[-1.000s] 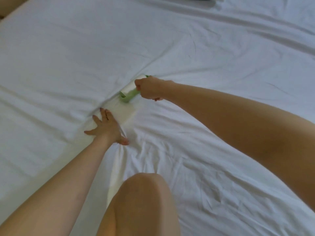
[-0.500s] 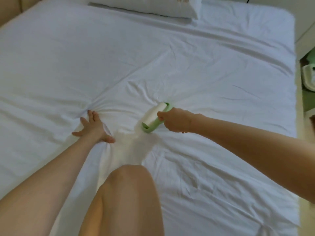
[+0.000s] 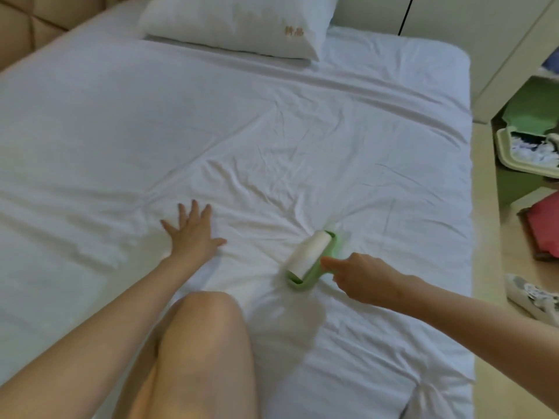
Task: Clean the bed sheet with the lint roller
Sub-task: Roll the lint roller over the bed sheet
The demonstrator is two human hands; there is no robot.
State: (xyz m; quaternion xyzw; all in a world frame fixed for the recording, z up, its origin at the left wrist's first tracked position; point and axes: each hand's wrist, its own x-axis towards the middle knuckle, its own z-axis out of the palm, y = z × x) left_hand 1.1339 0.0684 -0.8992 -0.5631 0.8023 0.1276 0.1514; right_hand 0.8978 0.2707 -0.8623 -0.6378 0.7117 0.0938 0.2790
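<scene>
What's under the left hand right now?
Only wrinkled bed sheet; the left hand lies flat, fingers spread. The patch beneath the palm is covered. The lint roller is apart, by the right hand.

You see a matt, creased white cloth bed sheet (image 3: 272, 131) and a lint roller (image 3: 311, 258) of smooth green plastic, white paper roll.

Tan padded headboard (image 3: 27, 28) is peeking in at the top left corner, pale wall panels (image 3: 453, 19) are running behind the bed, and beige flooring (image 3: 487, 297) is showing along the right edge, with soft, even daylight washing everything out.
</scene>
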